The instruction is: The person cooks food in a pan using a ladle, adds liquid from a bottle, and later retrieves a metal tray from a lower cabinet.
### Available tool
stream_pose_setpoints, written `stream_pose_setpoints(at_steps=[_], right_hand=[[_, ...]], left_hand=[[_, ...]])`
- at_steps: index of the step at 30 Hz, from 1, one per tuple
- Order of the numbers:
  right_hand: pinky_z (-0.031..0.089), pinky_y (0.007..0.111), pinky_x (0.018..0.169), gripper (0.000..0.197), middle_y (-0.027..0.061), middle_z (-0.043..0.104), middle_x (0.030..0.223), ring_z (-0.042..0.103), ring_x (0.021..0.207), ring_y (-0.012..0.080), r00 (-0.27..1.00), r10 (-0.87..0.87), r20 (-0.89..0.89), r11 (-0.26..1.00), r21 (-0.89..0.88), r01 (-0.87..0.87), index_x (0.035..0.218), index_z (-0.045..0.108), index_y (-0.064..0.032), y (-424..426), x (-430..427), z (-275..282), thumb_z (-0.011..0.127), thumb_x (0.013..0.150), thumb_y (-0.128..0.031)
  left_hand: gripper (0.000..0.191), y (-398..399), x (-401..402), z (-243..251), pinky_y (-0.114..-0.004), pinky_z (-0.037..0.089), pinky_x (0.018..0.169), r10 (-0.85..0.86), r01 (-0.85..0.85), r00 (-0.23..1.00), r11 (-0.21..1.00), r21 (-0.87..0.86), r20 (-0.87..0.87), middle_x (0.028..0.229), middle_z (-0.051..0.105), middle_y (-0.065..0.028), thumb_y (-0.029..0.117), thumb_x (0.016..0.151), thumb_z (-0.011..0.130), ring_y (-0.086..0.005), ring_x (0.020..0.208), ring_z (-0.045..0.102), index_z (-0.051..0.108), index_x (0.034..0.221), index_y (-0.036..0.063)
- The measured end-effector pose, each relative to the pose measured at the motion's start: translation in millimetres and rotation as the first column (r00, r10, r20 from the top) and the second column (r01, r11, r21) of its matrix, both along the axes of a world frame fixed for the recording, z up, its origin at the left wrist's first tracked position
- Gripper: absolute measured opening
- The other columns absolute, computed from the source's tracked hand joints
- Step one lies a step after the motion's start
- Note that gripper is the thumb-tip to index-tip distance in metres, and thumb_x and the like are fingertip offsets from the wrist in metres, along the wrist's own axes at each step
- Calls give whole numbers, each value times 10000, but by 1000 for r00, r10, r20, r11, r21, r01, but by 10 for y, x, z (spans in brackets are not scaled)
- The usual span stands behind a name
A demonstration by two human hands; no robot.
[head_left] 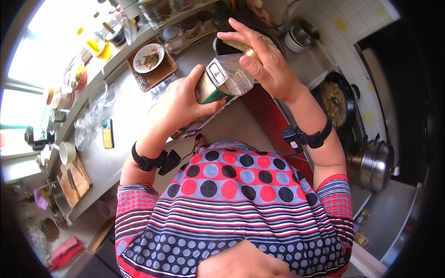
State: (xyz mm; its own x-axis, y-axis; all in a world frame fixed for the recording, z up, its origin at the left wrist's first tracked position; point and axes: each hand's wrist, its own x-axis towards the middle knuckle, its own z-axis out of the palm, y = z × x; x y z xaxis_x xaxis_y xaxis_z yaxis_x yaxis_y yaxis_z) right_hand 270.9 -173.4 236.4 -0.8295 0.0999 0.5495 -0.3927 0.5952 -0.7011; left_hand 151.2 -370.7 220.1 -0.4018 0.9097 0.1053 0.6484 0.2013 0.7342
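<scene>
A clear plastic bottle (pixel 236 76) with a green and cream label and a gold-coloured cap is held tilted in front of me. My left hand (pixel 186 95) is closed around its labelled body. My right hand (pixel 266 60) is at the cap end, palm against the cap, with its fingers extended and apart. Beyond the right hand lies a dark round pan (pixel 219 47), partly hidden by the hand; something pale and flat shows in it. A patterned plate (pixel 140 57) with some food sits on a brown wicker tray (pixel 168 71) beyond my left hand.
A black wok (pixel 351 100) of food with a utensil and a steel steamer pot (pixel 372 166) stand at right. On the left counter are a phone-like object (pixel 107 133), a clear plastic bag (pixel 87 125), a white cup (pixel 67 153) and a knife (pixel 71 179) on a wooden board (pixel 83 177).
</scene>
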Motion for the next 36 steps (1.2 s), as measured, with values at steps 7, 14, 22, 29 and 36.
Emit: stream_pose_setpoints(at_steps=[7,14,22,29,36], right_hand=[[308,367,1086,729,142,536,1345,486,1252,253,996,76,37,987,139,-81,1474,246,-31,-475,-666,-3,497,815,-215],[220,381,1126,696,145,470,1409,395,1330,254,953,282,115,955,-130,-267,1492,221,-63,-879,-1264,-63,446,918,-385],[198,384,1139,803,141,450,1425,363,1356,229,922,362,140,925,-177,-336,1488,228,-61,-1292,-1869,27,170,950,-655],[150,361,1127,856,132,376,1483,296,1393,220,781,624,18,569,-696,-439,1491,247,-87,-1619,-2318,297,68,922,-701],[134,373,1128,810,101,309,1521,228,1422,201,802,596,-38,495,-770,-404,1473,266,-79,-1811,-2629,160,144,941,-678]], left_hand=[[558,-508,-362,-91,-432,509,671,187,-180,980,979,91,-65,857,640,-211,316,673,789,-386,777,640,535,1061,5],[581,-935,-683,-261,-409,509,631,352,-304,913,924,231,-207,803,631,-154,276,651,797,-334,738,642,558,1118,27],[615,-1316,-996,-448,-391,520,650,535,-463,776,843,274,-334,859,643,-150,282,638,807,-322,751,646,547,1127,13],[649,-1482,-1210,-595,-393,536,674,632,-567,772,732,376,-67,911,651,-177,269,647,818,-340,794,666,521,1166,16],[673,-1599,-1612,-744,-366,540,758,583,-610,787,682,403,203,978,663,-193,270,676,823,-313,882,684,486,1200,15]])
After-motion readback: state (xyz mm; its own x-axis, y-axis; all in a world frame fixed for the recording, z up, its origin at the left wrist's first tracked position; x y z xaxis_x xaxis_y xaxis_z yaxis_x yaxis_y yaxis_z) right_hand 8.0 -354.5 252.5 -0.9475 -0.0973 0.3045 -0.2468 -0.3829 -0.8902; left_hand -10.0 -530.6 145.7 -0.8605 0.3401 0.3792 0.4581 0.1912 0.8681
